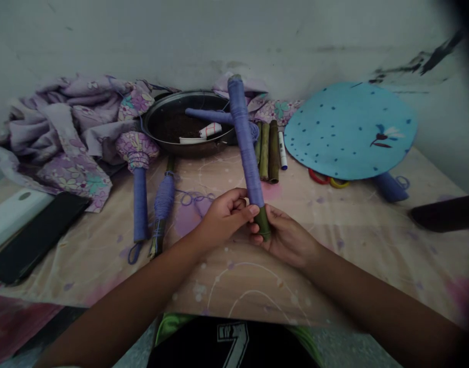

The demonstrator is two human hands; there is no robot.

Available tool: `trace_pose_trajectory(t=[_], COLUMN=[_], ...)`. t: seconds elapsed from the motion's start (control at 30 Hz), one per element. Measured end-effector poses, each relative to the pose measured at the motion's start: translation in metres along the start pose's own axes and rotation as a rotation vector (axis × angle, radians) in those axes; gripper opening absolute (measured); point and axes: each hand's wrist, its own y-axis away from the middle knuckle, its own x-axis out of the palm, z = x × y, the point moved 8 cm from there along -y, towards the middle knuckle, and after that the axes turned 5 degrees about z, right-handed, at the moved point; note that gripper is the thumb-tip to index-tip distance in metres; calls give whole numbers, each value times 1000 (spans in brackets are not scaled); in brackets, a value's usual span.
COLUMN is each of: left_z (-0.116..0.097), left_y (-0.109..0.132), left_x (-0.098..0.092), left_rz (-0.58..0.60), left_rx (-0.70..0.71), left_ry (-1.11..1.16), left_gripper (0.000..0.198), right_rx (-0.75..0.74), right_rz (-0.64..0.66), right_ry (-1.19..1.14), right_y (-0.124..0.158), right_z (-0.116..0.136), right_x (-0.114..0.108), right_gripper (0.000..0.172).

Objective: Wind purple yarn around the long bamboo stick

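Note:
Both of my hands are on a bamboo stick [247, 148] that stands tilted above the table. Purple thread is wound tightly round most of it, and a short green length shows bare at the lower end. My left hand [229, 214] is closed against the stick from the left, thumb tip at the lower edge of the winding. Whether its curled fingers also pinch loose thread is hidden. My right hand [290, 237] grips the bare lower end, with its fingers passing behind. To the left lies a stick with a thick bundle of purple thread [165, 197], loose loops trailing from it.
Behind stands a dark pan [173, 147] with brown contents and a purple-wrapped piece. Beside it are bamboo pieces [264, 153], a marker [282, 151] and a blue round fan [345, 133]. Floral cloth [66, 117], a cloth-topped purple handle [140, 204] and a black phone [39, 237] lie left.

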Motion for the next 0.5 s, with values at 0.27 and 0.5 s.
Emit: trace_pose_trajectory(t=[0.27,0.5], left_z=[-8,-12], left_y=[0,1], left_x=[-9,-10], left_rz=[-95,-120], left_rx=[112,135], left_ry=[-187,-259], left_gripper=[33,28], right_rx=[-90,-117], right_rz=[-96,-44], right_ry=[100,180], right_y=[1,1], right_z=[5,10], right_x=[-5,-4], right_gripper=[23,36])
